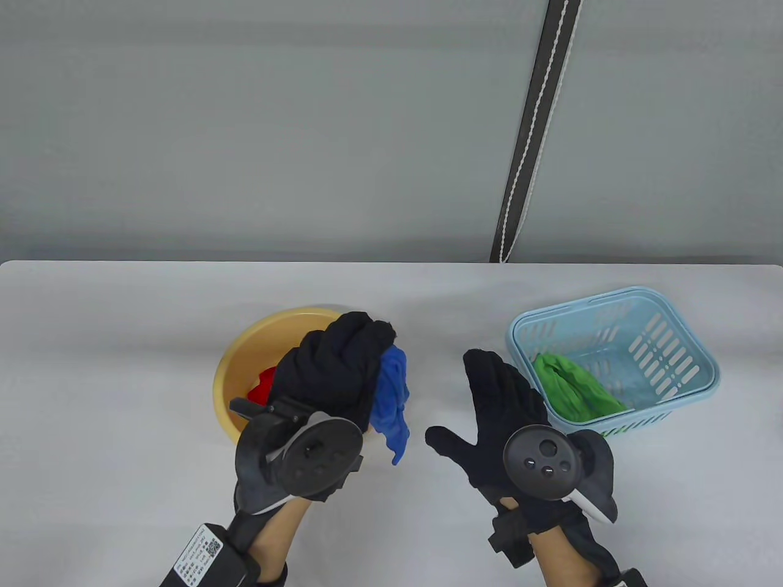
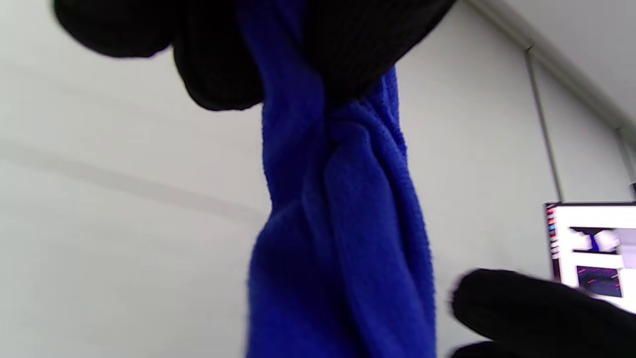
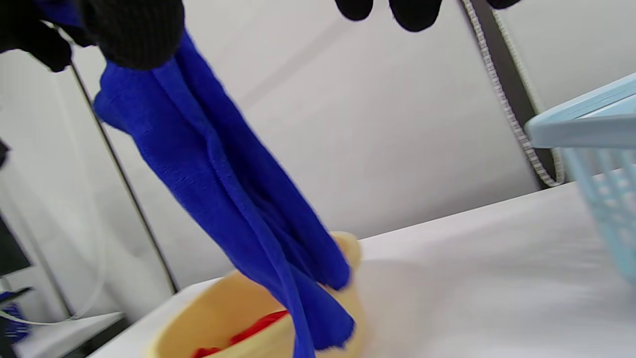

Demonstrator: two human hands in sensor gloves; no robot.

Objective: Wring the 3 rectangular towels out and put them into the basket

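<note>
Blue towel [image 1: 391, 400] hangs at lower centre of the table view from the clenched left hand [image 1: 333, 373], beside the yellow basin [image 1: 244, 361]; the right hand [image 1: 501, 409] is spread, empty. Left wrist view: cloth twisted. Right wrist view: its tail dangles over the basin, so grip low and twist there.

Table [image 1: 122, 342]: white, matte, rounded far corners, spanning the full width of the scene under even, soft light. Far wall [image 1: 244, 122]: pale grey, plain, crossed by faint horizontal bands; a dark vertical strip [image 1: 538, 128] with a white beaded cord [image 1: 531, 140] beside it ran down to the table's far edge, right of centre. A lit monitor screen [image 2: 594, 248] stood off at the room's side, seen only in the left wrist view.
</note>
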